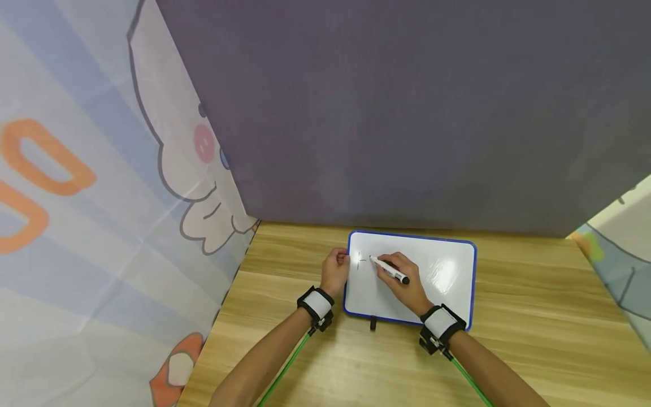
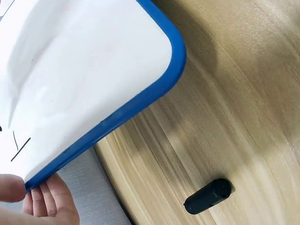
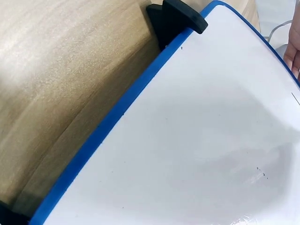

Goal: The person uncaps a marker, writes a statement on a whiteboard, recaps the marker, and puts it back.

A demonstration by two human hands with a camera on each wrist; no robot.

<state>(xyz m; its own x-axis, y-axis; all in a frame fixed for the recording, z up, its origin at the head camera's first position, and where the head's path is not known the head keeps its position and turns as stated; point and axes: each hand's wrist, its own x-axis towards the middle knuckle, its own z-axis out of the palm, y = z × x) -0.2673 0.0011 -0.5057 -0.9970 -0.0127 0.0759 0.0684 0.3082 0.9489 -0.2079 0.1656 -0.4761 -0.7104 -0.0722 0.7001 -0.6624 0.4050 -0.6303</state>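
A whiteboard (image 1: 432, 299) with a blue frame lies on the wooden table. My left hand (image 1: 335, 272) pinches its left edge; in the left wrist view that thumb (image 2: 10, 188) lies over the frame and the fingers curl beneath. My right hand (image 1: 405, 281) holds a white marker (image 1: 390, 270) with a black rear end. The marker's tip is right at the board's surface, in the upper left part. Left of the tip are thin crossed black strokes (image 1: 359, 261). The right wrist view shows the whiteboard (image 3: 187, 140) and part of the left hand (image 3: 294, 51), but neither right hand nor marker.
A black clip (image 3: 185, 16) hooks over the board's near edge. One short black rounded piece (image 2: 208, 196) is on the table beside the board's left edge. Behind the table (image 1: 534, 305) rises a dark grey panel (image 1: 407, 113); a printed cartoon sheet (image 1: 102, 237) hangs at the left.
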